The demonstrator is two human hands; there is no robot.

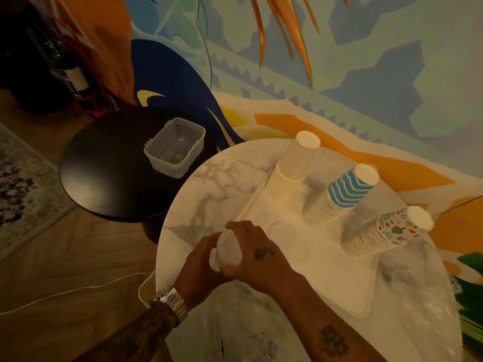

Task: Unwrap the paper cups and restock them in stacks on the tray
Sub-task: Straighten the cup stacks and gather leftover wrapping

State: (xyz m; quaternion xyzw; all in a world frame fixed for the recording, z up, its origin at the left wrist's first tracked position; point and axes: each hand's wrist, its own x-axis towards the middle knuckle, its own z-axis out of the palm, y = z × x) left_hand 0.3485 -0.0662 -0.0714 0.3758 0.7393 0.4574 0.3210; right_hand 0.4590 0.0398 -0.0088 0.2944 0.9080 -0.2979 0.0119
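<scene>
**A:** Holding what, exactly, and with which hand?

**B:** Both. The left hand (198, 262) and right hand (254, 253) are wrapped around a held stack (228, 253) of white cups, fingers (239, 227) curled over its far side and thumbs on the near side. It sits over the left edge of the marble worktop (209, 184), just short of the tray (326, 278).

**A:** Which way does it point?

**B:** Its closed end faces up at the camera, so the long axis runs roughly straight down between the palms. Most of its length is hidden. I can't tell whether film is on it.

**A:** And the tray?

**B:** To the right and slightly beyond the hands, with the right hand nearer. Three stacks stand there bases up: the plain stack (290, 168) farthest, the blue chevron stack (339, 194) in the middle, and the patterned stack (384, 231) on the right. I judge the bare near-left corner to be the likely spot, a short carry rightward with the axis kept upright.

**A:** Any hazard?

**B:** Loose plastic wrap (418, 296) lies on the worktop near the tray's right side.
</scene>
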